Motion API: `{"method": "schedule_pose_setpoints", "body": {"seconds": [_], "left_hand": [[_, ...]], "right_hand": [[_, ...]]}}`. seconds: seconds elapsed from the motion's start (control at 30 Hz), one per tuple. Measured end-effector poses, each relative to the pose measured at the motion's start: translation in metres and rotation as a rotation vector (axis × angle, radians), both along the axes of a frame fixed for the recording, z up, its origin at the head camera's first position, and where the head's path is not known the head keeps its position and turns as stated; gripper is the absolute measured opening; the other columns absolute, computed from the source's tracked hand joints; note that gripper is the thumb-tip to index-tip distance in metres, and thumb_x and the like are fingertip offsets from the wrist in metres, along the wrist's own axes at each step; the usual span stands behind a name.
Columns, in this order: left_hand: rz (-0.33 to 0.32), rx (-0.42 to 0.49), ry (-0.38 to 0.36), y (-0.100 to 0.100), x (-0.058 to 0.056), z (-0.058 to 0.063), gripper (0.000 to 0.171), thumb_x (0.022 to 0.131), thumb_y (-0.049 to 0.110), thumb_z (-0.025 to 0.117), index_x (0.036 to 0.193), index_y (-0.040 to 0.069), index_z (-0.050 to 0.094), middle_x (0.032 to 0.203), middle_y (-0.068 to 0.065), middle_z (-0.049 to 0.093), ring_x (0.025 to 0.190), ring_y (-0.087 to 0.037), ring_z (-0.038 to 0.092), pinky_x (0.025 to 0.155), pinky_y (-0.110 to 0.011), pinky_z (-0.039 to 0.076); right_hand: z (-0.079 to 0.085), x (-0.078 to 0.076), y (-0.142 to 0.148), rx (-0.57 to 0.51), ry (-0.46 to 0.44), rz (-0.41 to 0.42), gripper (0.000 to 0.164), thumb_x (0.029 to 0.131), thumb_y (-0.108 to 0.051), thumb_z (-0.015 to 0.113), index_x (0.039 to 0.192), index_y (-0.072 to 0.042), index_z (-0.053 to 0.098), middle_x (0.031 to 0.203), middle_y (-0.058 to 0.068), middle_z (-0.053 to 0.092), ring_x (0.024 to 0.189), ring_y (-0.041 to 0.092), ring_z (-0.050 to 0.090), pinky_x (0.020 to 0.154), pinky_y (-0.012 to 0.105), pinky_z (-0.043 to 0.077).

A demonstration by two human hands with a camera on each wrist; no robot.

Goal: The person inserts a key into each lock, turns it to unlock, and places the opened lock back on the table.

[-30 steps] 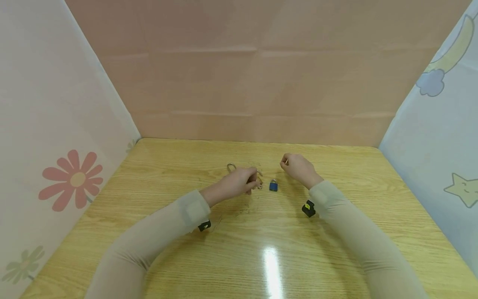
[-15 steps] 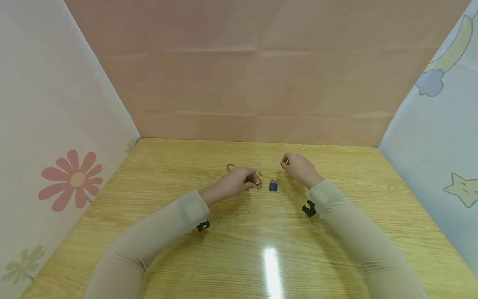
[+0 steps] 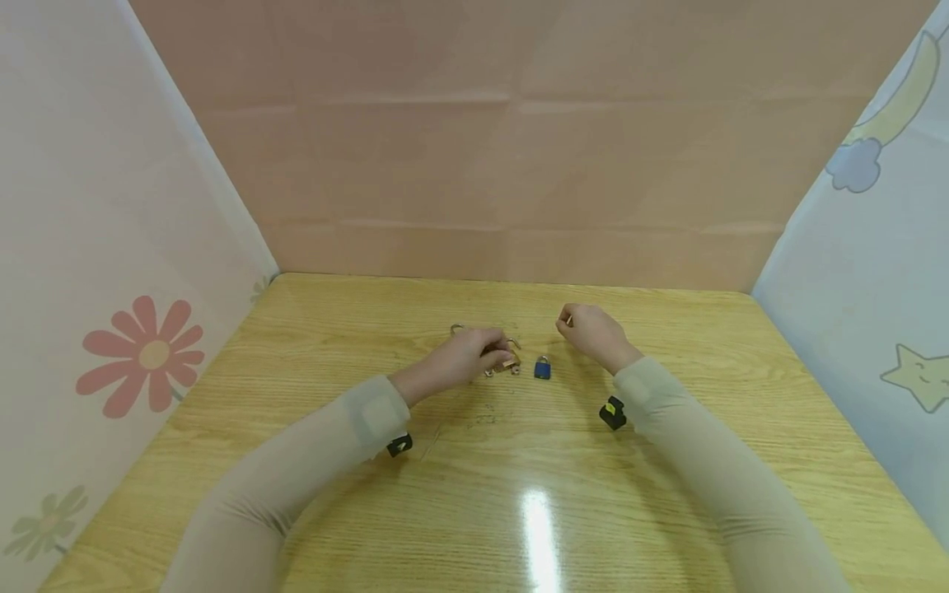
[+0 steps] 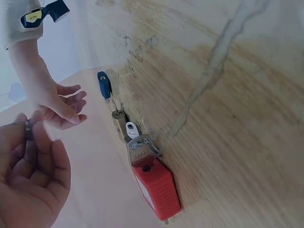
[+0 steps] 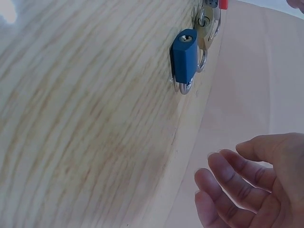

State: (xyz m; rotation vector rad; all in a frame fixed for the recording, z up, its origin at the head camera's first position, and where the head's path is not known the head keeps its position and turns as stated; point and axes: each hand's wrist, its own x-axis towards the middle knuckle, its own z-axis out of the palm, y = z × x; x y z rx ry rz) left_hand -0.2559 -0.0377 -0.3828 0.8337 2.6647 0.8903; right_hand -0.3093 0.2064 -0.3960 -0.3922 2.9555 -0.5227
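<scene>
My left hand (image 3: 469, 356) hovers over the padlocks. Between thumb and forefinger it pinches a small grey metal piece (image 4: 29, 130), perhaps a key; most of it is hidden. Just beyond that hand on the tabletop lies a red padlock (image 4: 159, 190), with a silver key (image 4: 141, 153) at its keyhole end and a smaller tag-like key (image 4: 132, 129) alongside. A brass padlock (image 4: 119, 124) with its shackle raised lies between the red one and a blue padlock (image 3: 543, 370). My right hand (image 3: 593, 333) is held to the right of the blue padlock, fingers loosely curled, holding nothing.
The wooden table (image 3: 474, 511) has worn marks near the padlocks. A pinkish backdrop (image 3: 474, 165) stands at its far edge, with patterned side walls left and right. Black wrist cameras (image 3: 613, 413) hang beneath both sleeves.
My left hand has shifted slightly left, baring more of the brass padlock and keys beside it. The right hand has stayed put, and the blue padlock has not moved.
</scene>
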Motion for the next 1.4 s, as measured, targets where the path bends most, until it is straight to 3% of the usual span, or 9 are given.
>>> {"method": "schedule_pose_setpoints", "body": {"seconds": [0.2,0.3,0.43,0.6,0.77,0.87,1.0,1.2,1.4], "left_hand": [[0.070,0.202,-0.146,-0.005,-0.003,-0.002,0.026,0.096,0.024,0.062,0.110,0.005,0.072,0.103,-0.011,0.071,0.092,-0.032,0.067,0.071,-0.036,0.055],[0.083,0.231,-0.181,-0.008,-0.004,-0.002,0.029,0.097,0.021,0.059,0.119,0.004,0.068,0.116,-0.009,0.069,0.098,-0.032,0.066,0.079,-0.041,0.055],[0.113,0.217,-0.173,-0.011,-0.004,0.000,0.030,0.098,0.020,0.058,0.122,0.004,0.067,0.119,-0.010,0.067,0.088,-0.038,0.064,0.068,-0.036,0.051],[0.151,0.227,-0.178,-0.013,-0.004,-0.003,0.030,0.096,0.025,0.061,0.116,0.004,0.070,0.105,-0.012,0.071,0.088,-0.036,0.065,0.069,-0.038,0.052],[0.180,0.325,-0.266,-0.013,-0.004,-0.006,0.031,0.097,0.026,0.059,0.104,-0.002,0.069,0.095,-0.024,0.067,0.077,-0.040,0.057,0.060,-0.036,0.045],[0.208,0.424,-0.347,-0.013,-0.003,-0.007,0.032,0.098,0.025,0.058,0.101,-0.007,0.064,0.087,-0.023,0.063,0.065,-0.033,0.048,0.055,-0.035,0.038],[0.269,0.519,-0.412,-0.012,-0.002,-0.007,0.031,0.097,0.024,0.061,0.102,-0.006,0.063,0.076,-0.013,0.054,0.062,-0.023,0.041,0.059,-0.039,0.038],[0.349,0.618,-0.512,-0.011,-0.003,-0.005,0.023,0.097,0.013,0.059,0.110,-0.004,0.063,0.099,-0.021,0.064,0.074,-0.017,0.060,0.084,-0.041,0.055],[0.366,0.592,-0.578,-0.010,-0.003,-0.003,0.019,0.097,0.012,0.059,0.107,-0.002,0.065,0.095,-0.016,0.065,0.068,-0.010,0.058,0.084,-0.041,0.055]], "right_hand": [[0.003,0.003,0.000,-0.008,-0.002,0.003,0.025,0.101,-0.022,0.049,0.109,-0.003,0.063,0.089,0.012,0.066,0.058,0.016,0.052,0.051,0.029,0.041],[0.003,0.003,0.000,-0.012,-0.001,0.002,0.024,0.101,-0.022,0.050,0.109,-0.003,0.063,0.087,0.012,0.066,0.056,0.016,0.051,0.050,0.029,0.041],[0.002,0.001,0.000,-0.007,0.009,0.000,0.024,0.101,-0.022,0.049,0.108,-0.003,0.063,0.087,0.011,0.066,0.056,0.016,0.051,0.050,0.029,0.041],[0.002,0.000,0.000,-0.006,0.006,-0.001,0.025,0.101,-0.022,0.049,0.109,-0.003,0.063,0.089,0.011,0.066,0.058,0.016,0.052,0.050,0.029,0.041],[0.002,0.001,0.001,-0.005,0.007,0.003,0.024,0.101,-0.022,0.050,0.109,-0.003,0.063,0.089,0.011,0.066,0.058,0.016,0.052,0.050,0.029,0.041],[0.001,0.001,0.002,-0.008,0.013,0.006,0.024,0.101,-0.022,0.050,0.108,-0.003,0.063,0.087,0.011,0.066,0.056,0.016,0.052,0.050,0.028,0.041],[0.000,0.002,0.002,-0.006,0.012,0.002,0.024,0.101,-0.022,0.050,0.109,-0.003,0.063,0.087,0.011,0.066,0.056,0.016,0.051,0.050,0.028,0.041],[0.001,0.001,0.002,-0.005,-0.004,-0.004,0.026,0.101,-0.023,0.049,0.111,-0.003,0.062,0.093,0.012,0.067,0.060,0.017,0.053,0.052,0.029,0.042],[-0.001,0.000,0.004,-0.002,-0.001,0.001,0.026,0.101,-0.022,0.049,0.111,-0.003,0.063,0.094,0.013,0.067,0.062,0.017,0.055,0.053,0.029,0.043]]}}
